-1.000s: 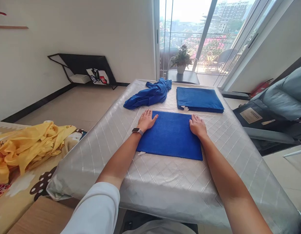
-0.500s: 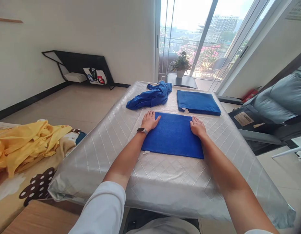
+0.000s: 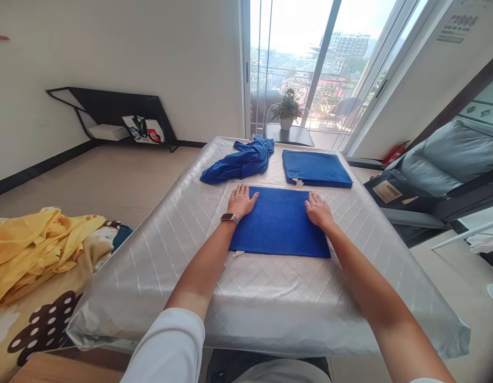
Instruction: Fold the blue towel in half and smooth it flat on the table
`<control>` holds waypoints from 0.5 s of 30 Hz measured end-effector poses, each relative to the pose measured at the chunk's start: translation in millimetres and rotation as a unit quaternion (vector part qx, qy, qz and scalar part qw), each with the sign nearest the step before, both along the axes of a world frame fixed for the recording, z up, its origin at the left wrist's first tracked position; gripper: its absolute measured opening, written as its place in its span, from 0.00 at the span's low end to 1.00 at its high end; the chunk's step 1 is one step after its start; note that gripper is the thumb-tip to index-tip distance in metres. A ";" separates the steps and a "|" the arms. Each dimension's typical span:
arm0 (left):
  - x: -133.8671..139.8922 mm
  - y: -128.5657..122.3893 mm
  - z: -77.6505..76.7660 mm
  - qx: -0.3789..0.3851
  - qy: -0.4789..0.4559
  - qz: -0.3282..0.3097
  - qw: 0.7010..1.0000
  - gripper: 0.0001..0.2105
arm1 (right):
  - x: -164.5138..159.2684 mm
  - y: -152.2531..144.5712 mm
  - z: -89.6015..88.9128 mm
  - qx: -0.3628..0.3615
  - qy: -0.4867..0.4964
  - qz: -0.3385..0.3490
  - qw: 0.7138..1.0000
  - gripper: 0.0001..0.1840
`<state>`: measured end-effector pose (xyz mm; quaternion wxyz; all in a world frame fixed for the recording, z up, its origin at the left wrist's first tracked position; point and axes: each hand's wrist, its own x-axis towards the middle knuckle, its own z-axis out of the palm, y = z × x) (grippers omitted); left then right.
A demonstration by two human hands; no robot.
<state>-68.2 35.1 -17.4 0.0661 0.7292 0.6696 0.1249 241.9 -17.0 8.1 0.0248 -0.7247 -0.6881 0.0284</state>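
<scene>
Where the bench [image 3: 272, 303] comes nearest, lower centre: silvery cover, diagonal quilting; I'd keep the work clear of its ripples.

White tag [image 3: 239, 254], centre, just below the cloth's near left corner: leave it lying flat, untugged.

Blue cloth [image 3: 280, 226], one, centre of the frame, flat on the bench. Step in hand, as I judge it: smoothing and squaring. I'd press lightly and equally on both sides, stroke outward, and avoid pushing the sides inward, which could raise a ridge.

Left hand [image 3: 242, 203], at the far left corner: palm down, fingers extended close together, thumb spread onto the cloth; arm reaching from lower left.

Right hand [image 3: 318, 209], at the far right corner: palm down, fingers extended, arm from lower right. Neither appears to grip anything; pressure, I cannot tell.

Crumpled blue cloth [image 3: 242, 161], upper centre, beyond the left hand.

Stack of blue cloths [image 3: 317, 166], right of it, edges roughly aligned.
</scene>
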 end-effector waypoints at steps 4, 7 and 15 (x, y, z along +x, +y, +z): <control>-1.2 0.3 -2.0 0.003 0.002 0.001 1.000 0.40 | 0.2 -7.1 -9.7 -0.027 0.016 0.000 1.000 0.37; -1.0 -0.3 -1.3 0.000 0.010 0.002 1.000 0.39 | 0.1 -6.8 -11.5 -0.023 0.024 -0.003 0.999 0.37; 8.5 -22.7 19.7 0.111 0.058 0.017 0.992 0.34 | -2.0 -10.2 -9.9 -0.003 0.048 0.001 0.999 0.36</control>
